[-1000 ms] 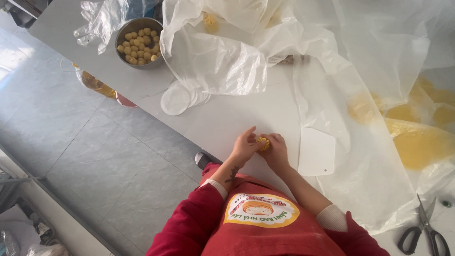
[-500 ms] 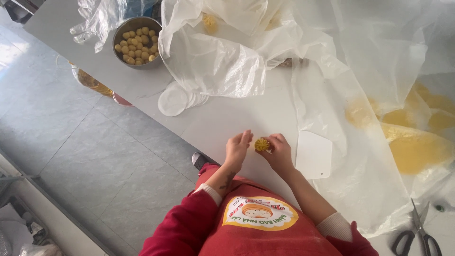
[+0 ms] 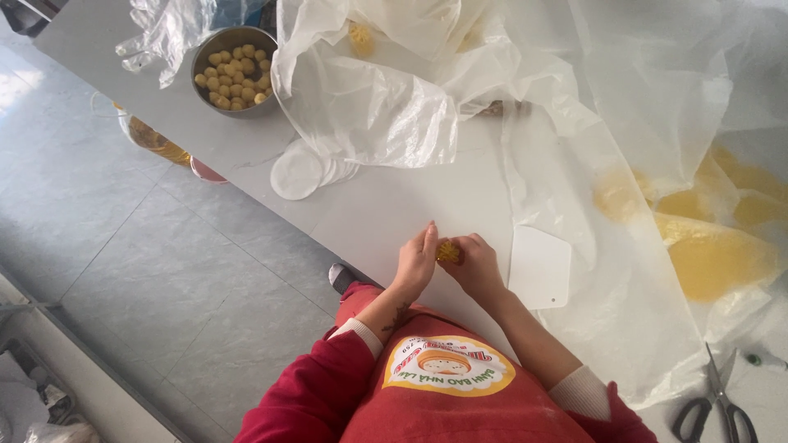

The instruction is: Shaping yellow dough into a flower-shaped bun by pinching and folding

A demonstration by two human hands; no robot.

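Both hands are cupped around one little yellow dough ball (image 3: 448, 251), left hand (image 3: 417, 264) and right hand (image 3: 478, 269) pressing it between them, white plastic scraper (image 3: 539, 267) just beside.

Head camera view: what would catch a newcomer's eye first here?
Two bare hands, the left hand and right hand, press a small yellow dough ball between them at the table's near edge. Far left stands a metal bowl of finished balls, beside crumpled clear plastic sheets.
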